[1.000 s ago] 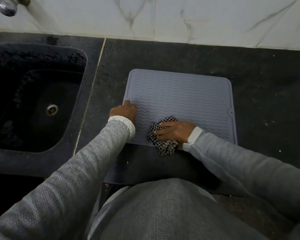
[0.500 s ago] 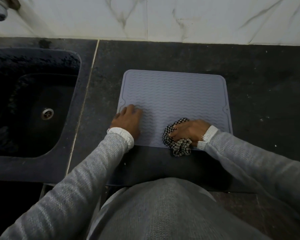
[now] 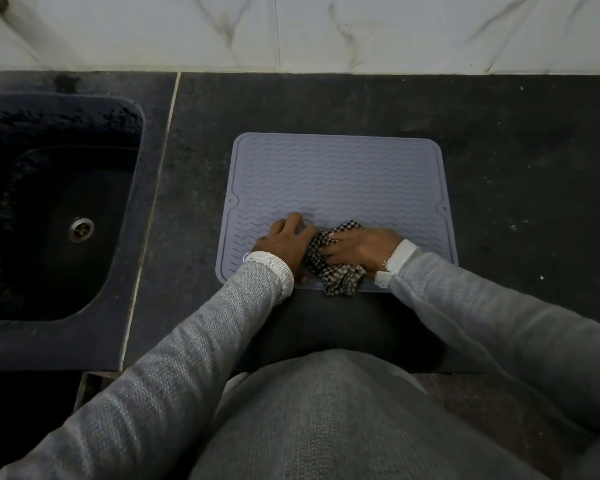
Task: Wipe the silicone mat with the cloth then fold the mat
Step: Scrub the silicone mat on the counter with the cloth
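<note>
Wiping stage: 2 hands and a cloth on the near half of a silicone mat, centre of the frame.

The silicone mat [image 3: 336, 188] lies flat on the dark countertop [image 3: 520, 161], right of the sink [image 3: 59, 206] at the left edge of the frame. The right hand [image 3: 364, 249] presses flat, fingers extended, on the bunched checked cloth [image 3: 329, 265] near the mat's lower edge, pinning it, not clenching it. The left hand [image 3: 286, 240] rests palm-down with loosely spread fingers on the mat, touching the cloth and grasping nothing. To judge by the untouched-looking upper half, wiping is incomplete. Good practice would be steady downward pressure, strokes along the wavy ridges, and the left hand bracing the mat against sliding; folding is not yet begun.
</note>
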Tool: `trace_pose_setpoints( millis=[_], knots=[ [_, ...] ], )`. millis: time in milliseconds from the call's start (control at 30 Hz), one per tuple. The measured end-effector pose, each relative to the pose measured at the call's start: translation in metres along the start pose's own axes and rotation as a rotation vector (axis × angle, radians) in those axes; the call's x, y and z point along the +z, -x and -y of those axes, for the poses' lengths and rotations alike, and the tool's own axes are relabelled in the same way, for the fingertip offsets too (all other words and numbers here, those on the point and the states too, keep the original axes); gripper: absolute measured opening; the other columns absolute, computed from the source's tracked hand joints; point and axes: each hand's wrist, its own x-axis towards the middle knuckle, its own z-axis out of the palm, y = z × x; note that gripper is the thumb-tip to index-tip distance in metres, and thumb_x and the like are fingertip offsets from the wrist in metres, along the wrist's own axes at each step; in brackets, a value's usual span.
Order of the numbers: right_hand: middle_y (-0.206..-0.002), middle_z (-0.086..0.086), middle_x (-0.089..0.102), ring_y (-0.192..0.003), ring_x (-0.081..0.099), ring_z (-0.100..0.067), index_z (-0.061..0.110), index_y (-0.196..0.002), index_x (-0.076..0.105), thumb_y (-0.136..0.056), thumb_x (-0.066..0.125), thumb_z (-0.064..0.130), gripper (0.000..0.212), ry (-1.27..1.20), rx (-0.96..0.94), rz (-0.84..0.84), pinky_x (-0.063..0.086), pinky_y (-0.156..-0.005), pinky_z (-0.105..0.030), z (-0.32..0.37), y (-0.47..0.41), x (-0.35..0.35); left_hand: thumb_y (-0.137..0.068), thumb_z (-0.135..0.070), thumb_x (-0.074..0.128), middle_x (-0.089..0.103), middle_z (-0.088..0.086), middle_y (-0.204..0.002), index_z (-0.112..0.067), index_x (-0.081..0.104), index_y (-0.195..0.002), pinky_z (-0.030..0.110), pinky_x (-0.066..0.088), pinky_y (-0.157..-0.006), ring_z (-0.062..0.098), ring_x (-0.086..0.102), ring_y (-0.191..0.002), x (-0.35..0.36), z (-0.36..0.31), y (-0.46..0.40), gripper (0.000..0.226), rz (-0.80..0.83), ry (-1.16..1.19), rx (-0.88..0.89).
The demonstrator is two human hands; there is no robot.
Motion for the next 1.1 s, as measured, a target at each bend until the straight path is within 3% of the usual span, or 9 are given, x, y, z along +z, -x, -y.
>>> trace_pose_setpoints(
  millis=[67, 233, 333, 467, 567, 767, 833, 933, 1100],
  knots=[
    [-0.149, -0.001, 0.037, -0.141, 0.028, -0.015, 0.021, -0.132, 0.049, -0.097, 0.045, 0.020, 0.036, -0.025, 0.032, 0.018, 0.016, -0.115, -0.020, -0.011, 0.014, 0.000, -0.065, -0.032, 0.081, 0.019, 0.001, -0.143, -0.031, 0.032, -0.135, 0.051, 0.048, -0.094, 0.026, 0.026, -0.134, -0.002, 0.000, 0.000, 0.085, 0.033, -0.005, -0.005],
    [-0.138, -0.003, 0.053, -0.126, 0.049, -0.023, 0.027, -0.128, 0.055, -0.091, 0.053, 0.031, 0.037, 0.046, 0.183, 0.205, 0.040, -0.104, -0.037, -0.028, 0.027, -0.017, -0.068, -0.031, 0.081, 0.016, 0.004, -0.146, -0.028, 0.029, -0.138, 0.051, 0.048, -0.095, 0.027, 0.023, -0.136, -0.006, -0.002, 0.002, 0.088, 0.066, -0.025, 0.003],
    [-0.127, -0.003, 0.062, -0.117, 0.056, -0.026, 0.028, -0.120, 0.061, -0.086, 0.061, 0.029, 0.035, -0.003, 0.170, 0.082, 0.047, -0.096, -0.041, -0.017, 0.018, -0.023, -0.066, -0.029, 0.082, 0.018, 0.004, -0.144, -0.025, 0.029, -0.137, 0.051, 0.048, -0.095, 0.028, 0.023, -0.135, -0.008, -0.006, 0.002, 0.089, 0.071, -0.039, -0.012],
    [-0.139, -0.009, 0.050, -0.129, 0.045, -0.026, 0.014, -0.129, 0.053, -0.092, 0.049, 0.015, 0.037, -0.015, 0.170, 0.131, 0.037, -0.108, -0.039, 0.007, -0.010, -0.010, -0.071, -0.025, 0.077, 0.023, 0.005, -0.140, -0.023, 0.034, -0.132, 0.053, 0.047, -0.094, 0.029, 0.025, -0.134, -0.008, -0.011, -0.002, 0.074, 0.049, -0.014, -0.052],
    [-0.153, -0.001, 0.031, -0.142, 0.026, -0.016, 0.022, -0.138, 0.041, -0.098, 0.040, 0.024, 0.040, -0.001, 0.090, 0.087, 0.018, -0.117, -0.025, 0.001, 0.005, 0.000, -0.071, -0.024, 0.078, 0.021, 0.006, -0.141, -0.022, 0.033, -0.133, 0.053, 0.047, -0.096, 0.031, 0.024, -0.134, -0.007, -0.009, -0.005, 0.077, 0.070, -0.034, -0.044],
    [-0.137, 0.001, 0.054, -0.127, 0.049, -0.021, 0.030, -0.127, 0.056, -0.090, 0.053, 0.034, 0.036, 0.007, 0.202, 0.143, 0.041, -0.104, -0.038, -0.024, 0.041, -0.020, -0.063, -0.030, 0.084, 0.016, 0.006, -0.144, -0.024, 0.027, -0.138, 0.054, 0.047, -0.095, 0.030, 0.021, -0.136, -0.007, -0.006, -0.004, 0.094, 0.099, -0.055, -0.017],
    [-0.134, -0.001, 0.057, -0.125, 0.051, -0.023, 0.028, -0.124, 0.058, -0.089, 0.057, 0.032, 0.036, -0.029, 0.189, 0.041, 0.043, -0.102, -0.039, -0.018, 0.043, -0.021, -0.063, -0.030, 0.085, 0.016, 0.006, -0.144, -0.025, 0.027, -0.138, 0.054, 0.047, -0.095, 0.030, 0.021, -0.135, -0.007, -0.008, -0.005, 0.094, 0.103, -0.056, -0.026],
    [-0.141, -0.005, 0.050, -0.132, 0.044, -0.023, 0.019, -0.127, 0.056, -0.092, 0.051, 0.027, 0.036, -0.086, 0.051, -0.067, 0.036, -0.110, -0.037, 0.008, 0.027, -0.010, -0.068, -0.026, 0.080, 0.019, 0.006, -0.144, -0.024, 0.029, -0.136, 0.055, 0.046, -0.096, 0.031, 0.022, -0.134, -0.008, -0.011, -0.005, 0.085, 0.084, -0.044, -0.058],
    [-0.154, -0.004, 0.024, -0.146, 0.016, -0.019, 0.019, -0.138, 0.041, -0.101, 0.028, 0.027, 0.040, 0.034, -0.002, 0.120, 0.011, -0.118, -0.021, -0.002, 0.027, 0.009, -0.068, -0.027, 0.080, 0.018, 0.007, -0.144, -0.023, 0.028, -0.137, 0.053, 0.046, -0.096, 0.031, 0.023, -0.133, -0.010, -0.010, -0.005, 0.087, 0.097, -0.064, -0.041]
  ],
)
